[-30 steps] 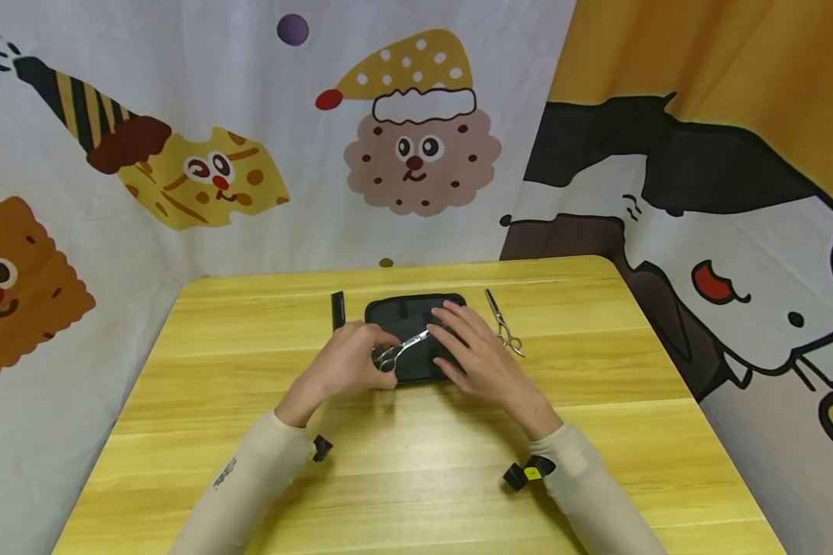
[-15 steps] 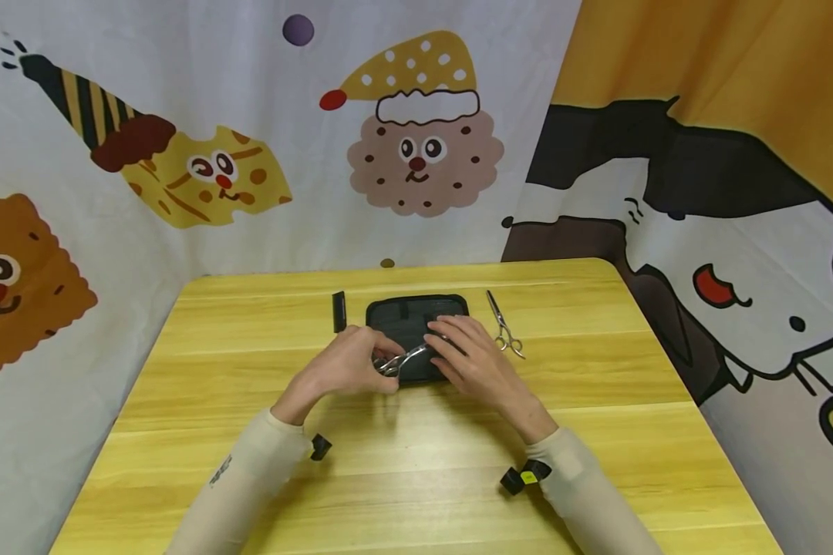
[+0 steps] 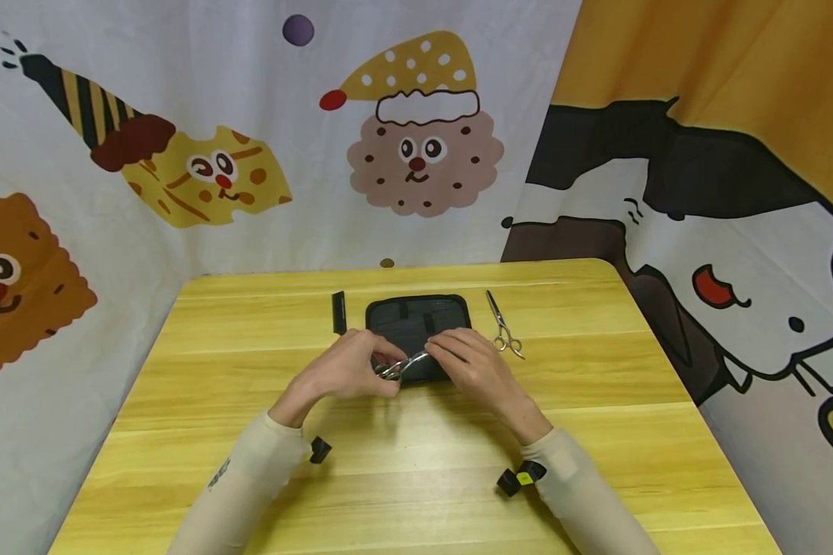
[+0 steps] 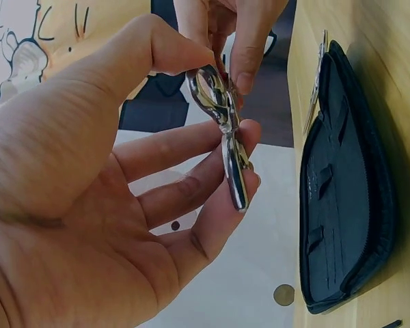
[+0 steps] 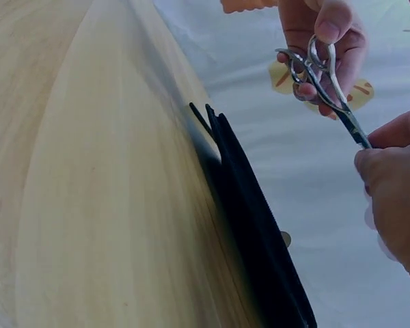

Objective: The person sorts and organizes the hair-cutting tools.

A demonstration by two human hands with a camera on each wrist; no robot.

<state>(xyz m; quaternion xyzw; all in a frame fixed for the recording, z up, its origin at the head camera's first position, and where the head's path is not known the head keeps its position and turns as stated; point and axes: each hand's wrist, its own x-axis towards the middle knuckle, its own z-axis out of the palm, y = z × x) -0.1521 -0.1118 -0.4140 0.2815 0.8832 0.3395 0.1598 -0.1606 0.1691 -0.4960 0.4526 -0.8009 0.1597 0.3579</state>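
Observation:
Both hands hold one pair of silver hairdressing scissors (image 5: 342,109) above the black zip case (image 3: 409,316). My left hand (image 3: 350,366) holds the finger rings (image 4: 208,92) between thumb and fingers. At the other end, my right hand (image 3: 475,370) pinches the blades between thumb and fingers, which hide the tips, as the right wrist view shows. The case lies open below, with elastic loops (image 4: 324,174) inside it. A second pair of scissors (image 3: 503,327) lies on the table to the right of the case.
A black comb (image 3: 338,312) lies left of the case on the wood-grain table (image 3: 416,478). Behind the table hangs a curtain (image 3: 250,92) printed with cartoon figures. Small black devices (image 3: 521,478) sit at both wrists.
My right hand has come down and drawn its spread fingers together onto the blades. The scissors have tilted a little, and the left hand keeps hold of the rings.

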